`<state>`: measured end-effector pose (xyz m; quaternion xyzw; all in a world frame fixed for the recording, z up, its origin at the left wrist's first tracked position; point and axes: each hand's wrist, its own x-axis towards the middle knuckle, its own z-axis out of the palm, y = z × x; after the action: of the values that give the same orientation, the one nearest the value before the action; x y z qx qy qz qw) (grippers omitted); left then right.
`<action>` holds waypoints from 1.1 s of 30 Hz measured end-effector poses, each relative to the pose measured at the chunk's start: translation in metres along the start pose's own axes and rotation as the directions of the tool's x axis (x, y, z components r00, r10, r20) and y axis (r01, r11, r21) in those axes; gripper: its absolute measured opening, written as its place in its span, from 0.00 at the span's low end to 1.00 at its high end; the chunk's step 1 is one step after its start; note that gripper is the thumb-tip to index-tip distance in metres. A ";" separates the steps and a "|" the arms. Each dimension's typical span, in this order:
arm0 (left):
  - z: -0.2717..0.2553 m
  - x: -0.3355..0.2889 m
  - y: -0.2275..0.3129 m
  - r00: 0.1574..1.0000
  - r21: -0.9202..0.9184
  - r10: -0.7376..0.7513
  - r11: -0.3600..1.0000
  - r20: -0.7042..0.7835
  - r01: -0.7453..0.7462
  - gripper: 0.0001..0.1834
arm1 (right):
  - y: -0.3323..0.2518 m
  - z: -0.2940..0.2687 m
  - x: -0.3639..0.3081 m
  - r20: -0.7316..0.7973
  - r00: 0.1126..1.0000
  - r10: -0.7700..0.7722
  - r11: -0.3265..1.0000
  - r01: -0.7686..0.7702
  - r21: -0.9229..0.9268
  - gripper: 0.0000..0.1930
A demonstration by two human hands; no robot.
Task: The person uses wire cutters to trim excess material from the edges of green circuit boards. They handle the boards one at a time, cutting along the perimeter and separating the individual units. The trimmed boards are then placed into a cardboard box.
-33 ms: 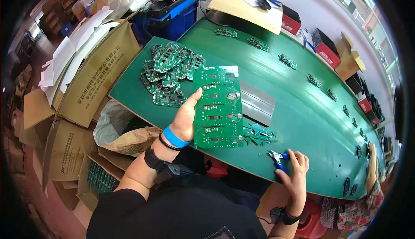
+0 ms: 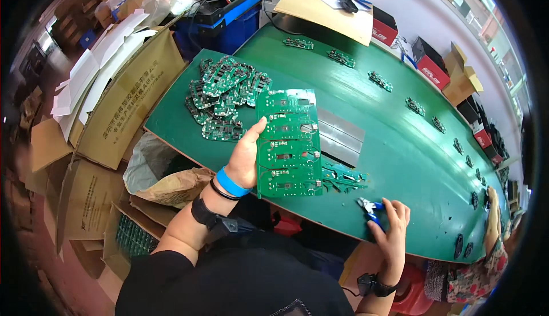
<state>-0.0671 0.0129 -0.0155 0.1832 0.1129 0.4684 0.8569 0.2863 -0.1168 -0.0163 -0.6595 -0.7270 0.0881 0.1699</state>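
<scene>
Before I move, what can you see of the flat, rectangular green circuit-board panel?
The flat, rectangular green circuit-board panel looks rigid, with joined, repeated sections down its length, small silvery components and dark slots. Its long sides run up the picture. The bare left hand grips its left edge, thumb on the face, over the smooth green table; whether it touches the table is unclear.

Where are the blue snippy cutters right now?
In the head view, the blue-handled cutters are in the person's right hand, lower right of centre, over the green table, below and right of the green board pieces.
</scene>
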 end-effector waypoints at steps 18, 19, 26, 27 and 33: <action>0.010 -0.028 -0.016 0.999 0.304 -0.017 0.953 0.035 0.006 0.27 | -0.126 0.004 0.094 -0.389 0.841 -0.376 0.921 0.385 -0.059 0.32; 0.012 -0.029 -0.017 0.999 0.322 -0.013 0.947 0.031 0.002 0.27 | -0.129 0.003 0.096 -0.393 0.832 -0.391 0.918 0.382 -0.105 0.32; 0.020 -0.031 -0.018 0.999 0.441 0.024 0.897 0.042 -0.040 0.27 | -0.134 0.003 0.100 -0.377 0.824 -0.423 0.906 0.382 -0.183 0.32; 0.021 -0.031 -0.018 0.999 0.455 0.024 0.890 0.045 -0.042 0.27 | -0.133 0.002 0.099 -0.382 0.820 -0.427 0.904 0.380 -0.195 0.32; 0.026 -0.031 -0.020 0.997 0.464 0.041 0.883 0.061 -0.065 0.28 | -0.133 -0.003 0.094 -0.372 0.817 -0.439 0.897 0.373 -0.239 0.33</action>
<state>-0.0591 -0.0282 0.0008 0.3979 0.1957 0.4461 0.7774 0.1570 -0.0389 0.0456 -0.5032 -0.8022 -0.1499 0.2842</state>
